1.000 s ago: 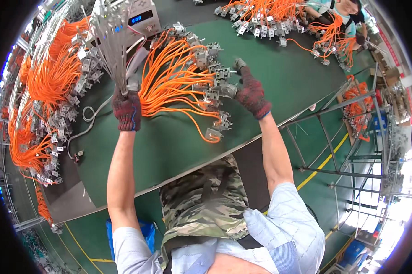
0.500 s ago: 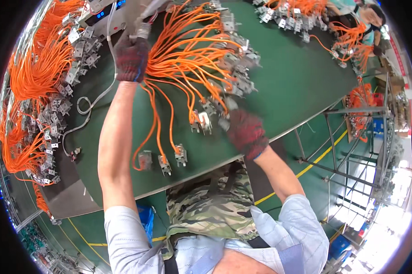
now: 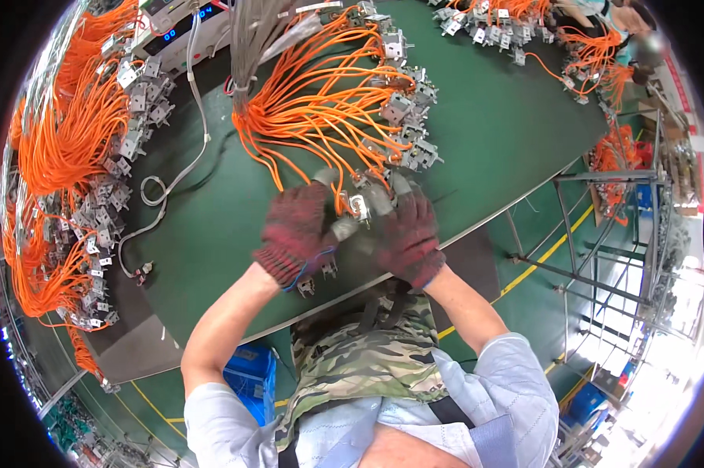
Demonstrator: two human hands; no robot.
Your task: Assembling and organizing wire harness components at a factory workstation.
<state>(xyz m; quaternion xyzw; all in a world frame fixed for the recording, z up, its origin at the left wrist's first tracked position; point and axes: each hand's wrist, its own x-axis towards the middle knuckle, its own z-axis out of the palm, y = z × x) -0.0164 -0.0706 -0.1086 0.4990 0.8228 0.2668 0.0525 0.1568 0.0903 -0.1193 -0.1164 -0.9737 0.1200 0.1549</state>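
Note:
A bundle of orange cables [image 3: 290, 105] fans out over the green table, with silver metal connector pieces on its ends. My left hand [image 3: 296, 226], in a dark red and grey knit glove, lies over the nearest cables. Its thumb and forefinger are apart beside a metal connector [image 3: 358, 207]. My right hand [image 3: 410, 238], gloved alike, reaches in from the other side. Its fingertips are at the near connectors and blurred, so a grip cannot be made out. Two more metal connectors [image 3: 307, 287] show partly beneath my left wrist.
More orange cable bundles [image 3: 75, 140] with metal ends are heaped on the left. A power supply box [image 3: 182, 35] with a blue display stands behind, its grey lead [image 3: 165, 199] curling over the table [image 3: 500, 140]. Metal frames [image 3: 601, 234] stand at right. A person's arm [image 3: 594, 19] shows far right.
My left hand has let go of the bundle's gathered end and come down toward me to the nearest connectors. My right hand has shifted slightly left, and the two hands are now close together.

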